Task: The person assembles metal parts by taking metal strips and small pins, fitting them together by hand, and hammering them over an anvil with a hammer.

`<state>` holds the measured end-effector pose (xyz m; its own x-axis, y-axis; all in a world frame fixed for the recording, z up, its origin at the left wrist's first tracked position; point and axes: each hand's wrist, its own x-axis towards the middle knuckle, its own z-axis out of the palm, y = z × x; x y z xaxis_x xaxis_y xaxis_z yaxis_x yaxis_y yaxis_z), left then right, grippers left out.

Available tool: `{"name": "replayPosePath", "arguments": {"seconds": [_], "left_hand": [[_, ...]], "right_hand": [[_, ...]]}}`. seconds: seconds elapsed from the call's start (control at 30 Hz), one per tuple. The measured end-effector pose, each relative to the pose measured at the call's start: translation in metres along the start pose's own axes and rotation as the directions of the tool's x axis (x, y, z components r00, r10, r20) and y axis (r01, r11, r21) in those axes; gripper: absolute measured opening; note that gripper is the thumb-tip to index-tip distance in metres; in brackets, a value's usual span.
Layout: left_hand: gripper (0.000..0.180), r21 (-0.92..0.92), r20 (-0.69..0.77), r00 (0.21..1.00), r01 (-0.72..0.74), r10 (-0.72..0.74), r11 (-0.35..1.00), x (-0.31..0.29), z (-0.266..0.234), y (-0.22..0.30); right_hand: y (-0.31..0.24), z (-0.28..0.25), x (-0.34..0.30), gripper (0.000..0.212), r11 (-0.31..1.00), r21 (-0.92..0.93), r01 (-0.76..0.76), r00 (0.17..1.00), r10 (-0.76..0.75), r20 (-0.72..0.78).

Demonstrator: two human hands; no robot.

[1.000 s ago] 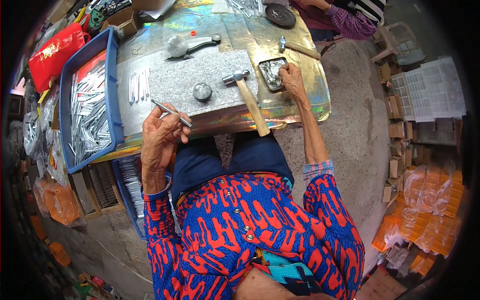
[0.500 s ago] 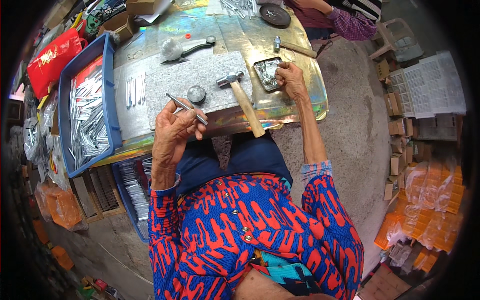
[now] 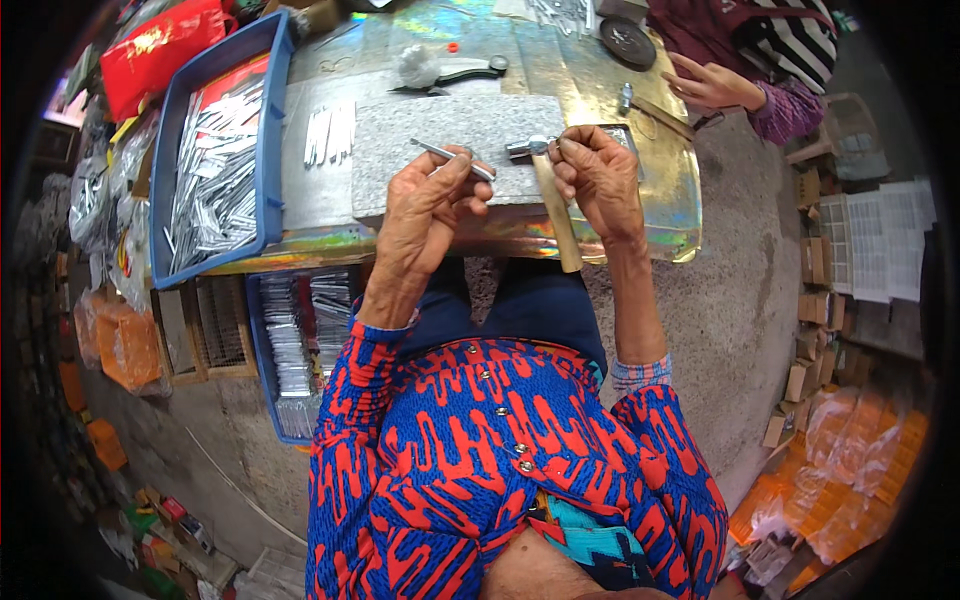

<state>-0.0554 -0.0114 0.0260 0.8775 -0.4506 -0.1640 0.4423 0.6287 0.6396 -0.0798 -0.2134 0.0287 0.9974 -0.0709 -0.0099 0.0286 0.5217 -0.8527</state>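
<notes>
My left hand point(image 3: 425, 205) pinches a slim silver metal rod point(image 3: 432, 149) above the near edge of a grey stone slab point(image 3: 455, 112). The rod slants up to the left, past the fingertips. Thumb and fingers of my right hand point(image 3: 605, 180) are pressed together beside the head of a hammer. If a small piece is between them, it is too small to name. That hammer point(image 3: 553, 215) lies on the slab with its wooden handle jutting over the table's near edge. Behind my right hand, a small dark tray point(image 3: 629, 138) is mostly hidden.
A blue bin point(image 3: 272, 130) of metal strips stands left of a row of silver strips point(image 3: 328, 137). Beyond the slab lies a black-handled tool point(image 3: 472, 74). A second hammer point(image 3: 660, 112), a dark round dish point(image 3: 628, 42) and another person's hand point(image 3: 712, 85) are at the far right.
My right hand has left the small tray and come left beside the hammer, fingers still pinched. My left hand, still with the rod, has risen over the slab. The other person's hand has come into view.
</notes>
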Motion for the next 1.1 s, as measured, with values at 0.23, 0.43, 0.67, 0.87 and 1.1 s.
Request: {"name": "replayPosePath", "arguments": {"seconds": [0.23,0.43,0.67,0.87,1.1], "left_hand": [[0.013,-0.093,-0.029,1.000,0.002,-0.005,0.996,-0.002,-0.005,-0.005],[0.012,-0.198,0.009,0.999,0.038,-0.037,0.979,-0.002,-0.008,-0.008],[0.013,-0.208,-0.033,0.999,0.018,-0.026,0.978,-0.004,-0.006,-0.012],[0.018,-0.179,-0.085,0.995,-0.074,0.060,0.981,-0.004,-0.002,-0.021],[0.020,-0.196,-0.120,0.978,-0.194,0.173,0.961,-0.005,-0.001,-0.027]], "right_hand": [[0.021,0.060,-0.024,0.013,0.947,-0.306,0.093,0.995,-0.095,0.010],[0.029,0.070,-0.030,0.010,0.867,-0.466,0.174,0.977,-0.210,-0.024],[0.036,0.071,-0.032,0.007,0.778,-0.573,0.257,0.942,-0.334,-0.032],[0.044,0.080,-0.030,0.005,0.645,-0.633,0.428,0.835,-0.550,0.005],[0.056,0.081,-0.028,0.006,0.571,-0.682,0.457,0.784,-0.620,0.006]]}}
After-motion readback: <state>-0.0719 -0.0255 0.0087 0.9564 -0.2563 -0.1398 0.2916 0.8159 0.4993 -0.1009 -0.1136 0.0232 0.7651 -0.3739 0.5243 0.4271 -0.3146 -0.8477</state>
